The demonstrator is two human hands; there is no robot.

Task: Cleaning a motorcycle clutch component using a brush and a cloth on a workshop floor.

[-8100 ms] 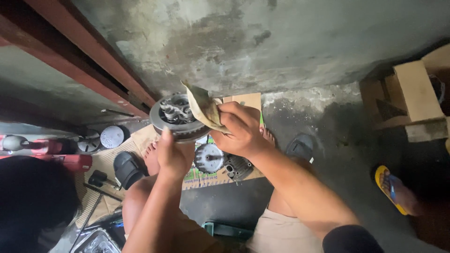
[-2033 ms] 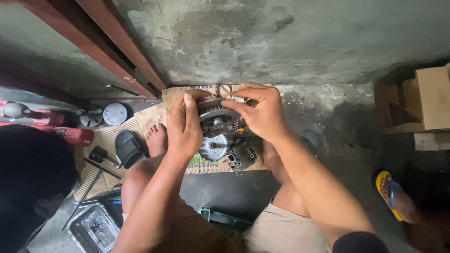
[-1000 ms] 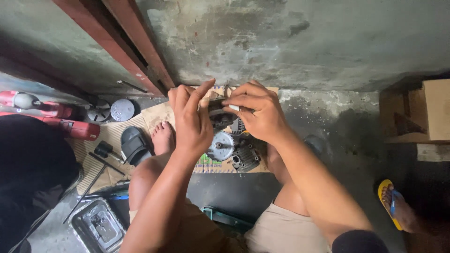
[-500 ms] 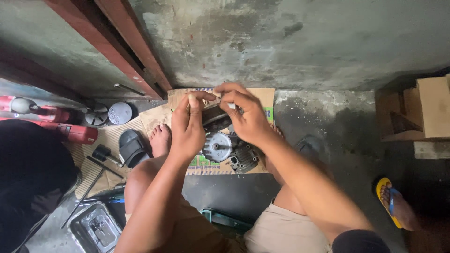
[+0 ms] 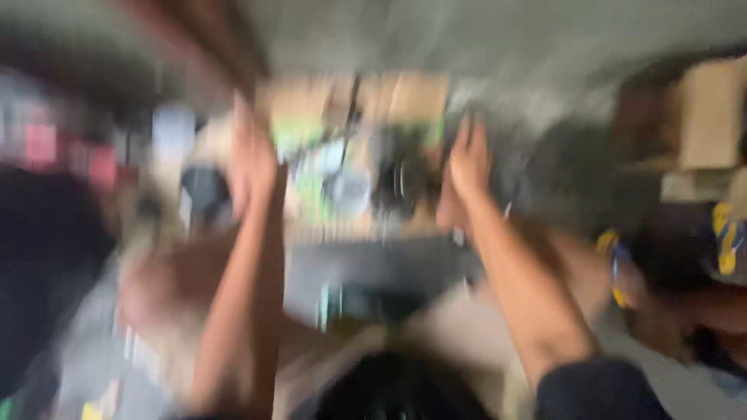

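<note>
The view is smeared by motion blur. My left hand [image 5: 250,155] is raised at centre left, beside a dark sandal [image 5: 204,190]. My right hand [image 5: 467,159] is at centre right, just right of a dark round metal part [image 5: 397,179] that lies on a cardboard sheet [image 5: 412,97]. A paler round metal part [image 5: 350,190] lies between my hands. The two hands are apart. The blur hides whether either hand holds anything.
A cardboard box [image 5: 712,113] stands at the right. A yellow-and-blue sandal [image 5: 611,260] lies at lower right, near another person's leg. Red and grey objects [image 5: 70,148] sit at the left. The grey concrete wall [image 5: 482,35] runs along the top.
My hands were together on the dark round part over the cardboard. Now they have spread apart to either side, and the camera has swung, blurring everything.
</note>
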